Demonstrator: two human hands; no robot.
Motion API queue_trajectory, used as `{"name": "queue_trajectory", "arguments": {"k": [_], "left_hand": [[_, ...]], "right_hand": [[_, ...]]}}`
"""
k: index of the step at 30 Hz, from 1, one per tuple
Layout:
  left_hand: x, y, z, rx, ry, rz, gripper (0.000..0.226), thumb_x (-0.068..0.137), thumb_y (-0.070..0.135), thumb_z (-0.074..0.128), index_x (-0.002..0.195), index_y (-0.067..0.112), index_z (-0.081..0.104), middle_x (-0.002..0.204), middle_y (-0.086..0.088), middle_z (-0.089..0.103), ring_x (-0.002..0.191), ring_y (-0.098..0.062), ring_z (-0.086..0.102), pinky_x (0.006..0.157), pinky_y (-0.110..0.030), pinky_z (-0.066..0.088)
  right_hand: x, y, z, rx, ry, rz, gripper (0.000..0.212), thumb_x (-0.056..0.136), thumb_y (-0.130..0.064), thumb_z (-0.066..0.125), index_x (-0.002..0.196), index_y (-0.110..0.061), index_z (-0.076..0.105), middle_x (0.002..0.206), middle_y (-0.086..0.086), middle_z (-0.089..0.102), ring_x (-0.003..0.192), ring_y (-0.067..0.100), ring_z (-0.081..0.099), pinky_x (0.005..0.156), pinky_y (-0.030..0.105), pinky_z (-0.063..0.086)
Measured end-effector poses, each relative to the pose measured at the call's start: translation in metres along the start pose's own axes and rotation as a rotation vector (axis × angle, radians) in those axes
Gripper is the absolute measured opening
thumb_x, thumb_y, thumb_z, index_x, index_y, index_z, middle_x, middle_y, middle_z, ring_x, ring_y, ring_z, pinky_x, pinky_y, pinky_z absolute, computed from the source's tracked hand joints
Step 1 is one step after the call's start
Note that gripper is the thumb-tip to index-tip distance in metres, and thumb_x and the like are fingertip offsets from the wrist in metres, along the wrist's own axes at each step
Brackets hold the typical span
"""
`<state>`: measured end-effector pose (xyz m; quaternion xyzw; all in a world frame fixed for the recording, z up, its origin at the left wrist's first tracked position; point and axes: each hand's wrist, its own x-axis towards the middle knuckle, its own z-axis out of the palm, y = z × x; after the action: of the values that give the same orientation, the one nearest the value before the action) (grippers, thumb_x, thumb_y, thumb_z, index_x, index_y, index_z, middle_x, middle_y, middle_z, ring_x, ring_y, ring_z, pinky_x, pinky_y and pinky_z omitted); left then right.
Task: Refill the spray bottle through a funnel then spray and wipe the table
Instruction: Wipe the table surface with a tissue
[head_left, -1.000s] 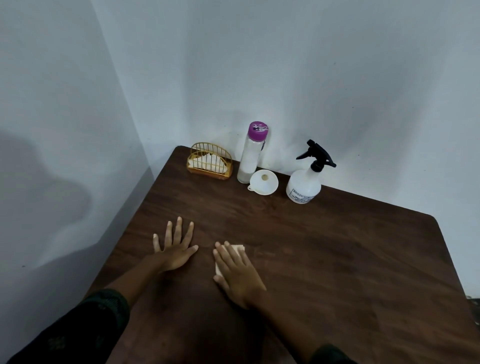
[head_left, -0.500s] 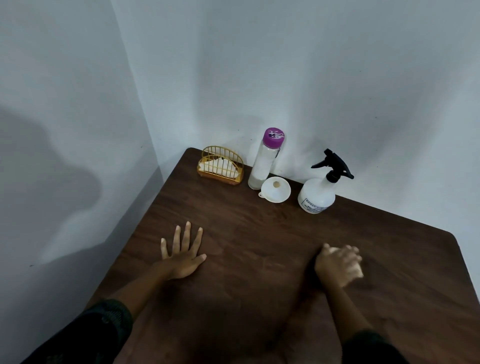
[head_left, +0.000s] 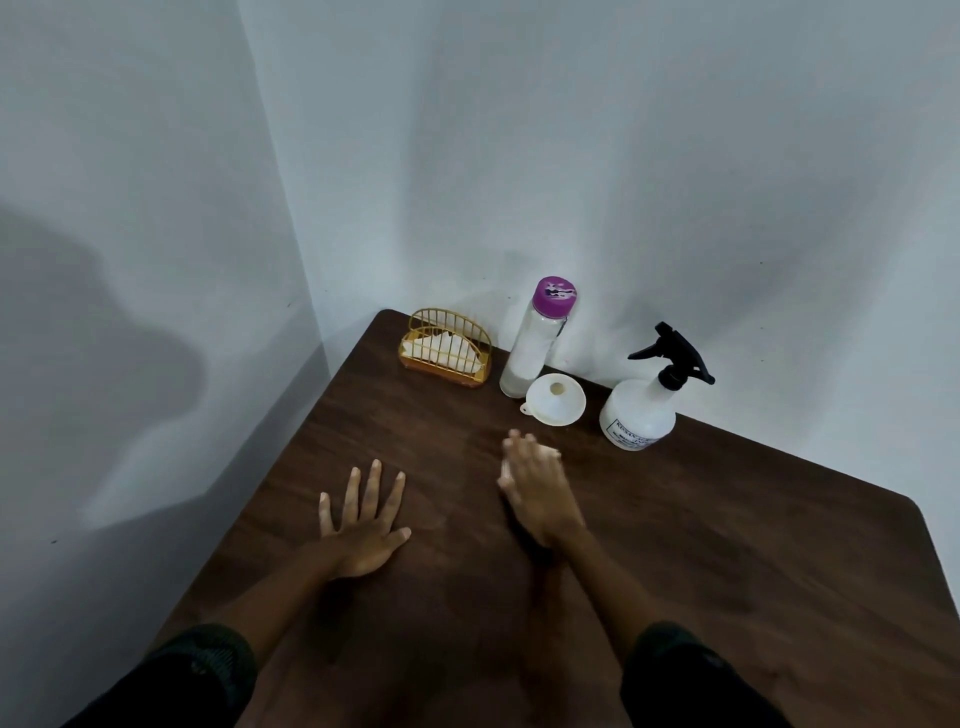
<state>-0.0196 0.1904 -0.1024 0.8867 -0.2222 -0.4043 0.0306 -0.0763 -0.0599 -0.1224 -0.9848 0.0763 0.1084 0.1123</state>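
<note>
1. Table (head_left: 727, 545): far edge tight against the rear wall (head_left: 571, 156), left edge beside the side wall (head_left: 130, 208), rounded corner at far right.
2. Open bare wood across the whole right half; far-left strip taken up by a row of things.
3. Left hand (head_left: 363, 525): flat on the wood, fingers spread, holding nothing.
4. Right hand (head_left: 537, 491): blurred, fingers straight and close together, pressing a white cloth (head_left: 546, 451) onto the wood, near the funnel (head_left: 556, 402).
5. Spray bottle (head_left: 641, 413): upright by the rear wall, just right of the funnel, black trigger head on.
6. Count: two hands, one spray bottle, one funnel, one purple-capped bottle (head_left: 535, 345), one gold wire napkin holder (head_left: 447, 348), one cloth.
</note>
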Motion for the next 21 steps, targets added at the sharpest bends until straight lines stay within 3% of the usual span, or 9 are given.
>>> {"name": "queue_trajectory", "arguments": {"k": [3, 6, 8, 10, 14, 16, 18, 19, 21], "left_hand": [[0.000, -0.001, 0.000, -0.004, 0.000, 0.002, 0.070, 0.099, 0.049, 0.023, 0.143, 0.030, -0.027, 0.143, -0.001, -0.047, 0.135, -0.024, -0.040, 0.110, -0.057, -0.016], [0.001, 0.000, 0.001, -0.005, 0.002, 0.001, 0.069, 0.099, 0.050, 0.022, 0.143, 0.031, -0.027, 0.144, 0.000, -0.047, 0.135, -0.024, -0.040, 0.110, -0.057, -0.016], [0.000, -0.001, 0.001, -0.008, 0.001, 0.003, 0.069, 0.099, 0.050, 0.023, 0.143, 0.032, -0.027, 0.144, 0.000, -0.047, 0.135, -0.024, -0.040, 0.110, -0.057, -0.016], [-0.001, -0.001, 0.001, -0.014, -0.001, 0.007, 0.069, 0.099, 0.050, 0.023, 0.143, 0.032, -0.027, 0.144, 0.000, -0.047, 0.135, -0.024, -0.040, 0.110, -0.057, -0.016], [-0.003, 0.001, 0.000, -0.019, 0.025, 0.005, 0.067, 0.100, 0.046, 0.023, 0.144, 0.031, -0.026, 0.145, -0.001, -0.045, 0.136, -0.024, -0.038, 0.110, -0.057, -0.016], [-0.005, 0.002, 0.002, -0.024, 0.050, -0.004, 0.065, 0.100, 0.043, 0.023, 0.145, 0.032, -0.023, 0.147, -0.001, -0.042, 0.137, -0.024, -0.036, 0.111, -0.057, -0.014], [-0.007, 0.003, 0.003, -0.024, 0.062, -0.003, 0.065, 0.101, 0.042, 0.023, 0.145, 0.032, -0.023, 0.147, -0.001, -0.042, 0.138, -0.024, -0.035, 0.111, -0.057, -0.014], [-0.007, 0.002, 0.003, -0.027, 0.064, -0.003, 0.065, 0.101, 0.042, 0.023, 0.145, 0.032, -0.023, 0.147, -0.001, -0.043, 0.138, -0.024, -0.035, 0.111, -0.057, -0.014], [-0.008, 0.001, 0.002, -0.036, 0.064, 0.004, 0.065, 0.101, 0.042, 0.023, 0.145, 0.032, -0.023, 0.147, -0.001, -0.043, 0.137, -0.024, -0.036, 0.111, -0.057, -0.015]], "right_hand": [[-0.028, 0.051, -0.001, 0.036, 0.093, 0.240, 0.063, 0.095, -0.048, 0.011, 0.150, -0.016, 0.012, 0.158, 0.000, 0.002, 0.146, 0.018, -0.002, 0.116, 0.041, 0.004], [-0.060, 0.075, 0.002, 0.087, 0.180, 0.576, 0.058, 0.100, -0.039, 0.025, 0.149, -0.012, 0.010, 0.159, 0.004, 0.002, 0.146, 0.021, -0.001, 0.116, 0.044, 0.005], [-0.063, 0.056, 0.005, 0.160, 0.195, 0.823, 0.061, 0.099, -0.041, 0.024, 0.149, -0.009, 0.008, 0.159, 0.008, 0.003, 0.146, 0.025, 0.000, 0.115, 0.048, 0.006], [-0.051, 0.014, 0.008, 0.223, 0.154, 0.905, 0.065, 0.099, -0.045, 0.024, 0.149, -0.007, 0.008, 0.159, 0.011, 0.005, 0.146, 0.028, 0.002, 0.114, 0.051, 0.008], [-0.034, -0.075, 0.028, 0.038, 0.156, 0.349, 0.062, 0.090, -0.046, 0.030, 0.137, -0.007, 0.045, 0.147, 0.014, 0.039, 0.135, 0.032, 0.037, 0.103, 0.054, 0.034], [-0.047, -0.100, 0.037, -0.034, 0.057, 0.035, 0.061, 0.092, -0.046, 0.025, 0.142, -0.014, 0.036, 0.154, 0.004, 0.027, 0.142, 0.026, 0.023, 0.110, 0.051, 0.026], [-0.073, -0.102, 0.041, -0.100, 0.046, -0.166, 0.057, 0.094, -0.045, 0.027, 0.143, -0.018, 0.035, 0.154, 0.000, 0.027, 0.142, 0.021, 0.023, 0.111, 0.047, 0.030], [-0.086, -0.093, 0.042, -0.138, 0.043, -0.206, 0.054, 0.095, -0.045, 0.028, 0.142, -0.019, 0.037, 0.153, -0.002, 0.031, 0.141, 0.019, 0.026, 0.110, 0.045, 0.033], [-0.112, -0.061, 0.051, -0.181, 0.045, -0.196, 0.050, 0.099, -0.043, 0.023, 0.142, -0.021, 0.035, 0.156, -0.006, 0.020, 0.143, 0.017, 0.019, 0.114, 0.041, 0.022]]}}
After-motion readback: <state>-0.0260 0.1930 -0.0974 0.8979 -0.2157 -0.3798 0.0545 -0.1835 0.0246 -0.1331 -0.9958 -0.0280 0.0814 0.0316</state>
